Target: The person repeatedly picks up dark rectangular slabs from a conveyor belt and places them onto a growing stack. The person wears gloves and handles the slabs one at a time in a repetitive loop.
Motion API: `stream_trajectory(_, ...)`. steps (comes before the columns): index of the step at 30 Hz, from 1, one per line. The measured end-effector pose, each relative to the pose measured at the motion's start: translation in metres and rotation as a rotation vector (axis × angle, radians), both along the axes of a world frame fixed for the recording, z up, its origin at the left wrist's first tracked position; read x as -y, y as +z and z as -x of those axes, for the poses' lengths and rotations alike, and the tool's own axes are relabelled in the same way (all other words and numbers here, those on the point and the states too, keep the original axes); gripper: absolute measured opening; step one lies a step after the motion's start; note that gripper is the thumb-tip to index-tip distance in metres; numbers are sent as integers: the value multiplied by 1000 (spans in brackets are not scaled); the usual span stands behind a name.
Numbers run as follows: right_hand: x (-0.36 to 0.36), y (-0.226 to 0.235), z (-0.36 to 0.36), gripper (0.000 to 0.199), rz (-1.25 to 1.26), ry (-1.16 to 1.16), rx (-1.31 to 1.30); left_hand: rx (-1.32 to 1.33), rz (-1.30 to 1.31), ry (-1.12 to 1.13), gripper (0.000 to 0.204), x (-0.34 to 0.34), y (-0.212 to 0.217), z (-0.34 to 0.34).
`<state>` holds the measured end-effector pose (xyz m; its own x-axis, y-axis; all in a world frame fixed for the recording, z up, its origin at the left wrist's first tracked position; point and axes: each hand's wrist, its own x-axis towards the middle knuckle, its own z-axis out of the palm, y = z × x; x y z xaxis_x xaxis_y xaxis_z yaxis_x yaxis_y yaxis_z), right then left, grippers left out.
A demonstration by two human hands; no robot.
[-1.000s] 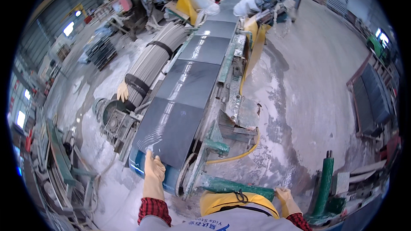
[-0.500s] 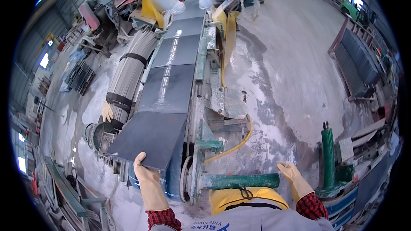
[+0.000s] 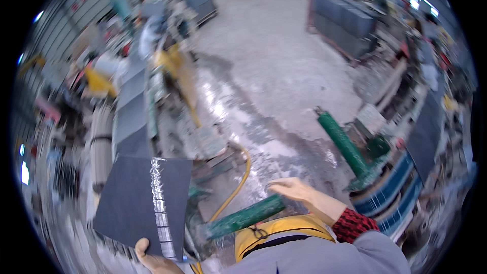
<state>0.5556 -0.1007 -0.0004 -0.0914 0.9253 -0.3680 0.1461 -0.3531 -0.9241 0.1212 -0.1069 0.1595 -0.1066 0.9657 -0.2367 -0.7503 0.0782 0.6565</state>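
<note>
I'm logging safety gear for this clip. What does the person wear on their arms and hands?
Both hands are bare, no gloves: left hand, right hand. The right wrist shows a red-and-black checked cuff under a grey sleeve.

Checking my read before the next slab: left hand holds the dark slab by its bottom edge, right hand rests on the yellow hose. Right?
Not quite. In the head view the right hand is by the green bar, not the yellow hose. The left hand does hold the dark slab by its bottom edge.
</note>
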Motion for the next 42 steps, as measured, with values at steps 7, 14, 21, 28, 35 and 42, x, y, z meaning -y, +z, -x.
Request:
stream_trajectory(7,74,46,-67,58,-205,-68,-1392,78,116,-522,72,-16,-13,-215)
stream_trajectory(14,241,107,-171,32,-283,-722,132,9,300,-1230,63,4,-31,-442)
stream_trajectory(21,363,68,-177,27,-311,-1477,-446,-689,84,-1443,54,89,-54,-594)
stream_trajectory(28,401,24,-193,32,-571,-1852,-978,-539,-94,-1822,53,131,-117,-680)
stream_trajectory(35,403,16,-225,22,-596,-1990,-902,-550,-60,-1877,52,146,-154,-727)
stream_trajectory(42,398,-19,-259,34,-747,-2027,-1046,-533,-106,-1916,51,145,-168,-769)
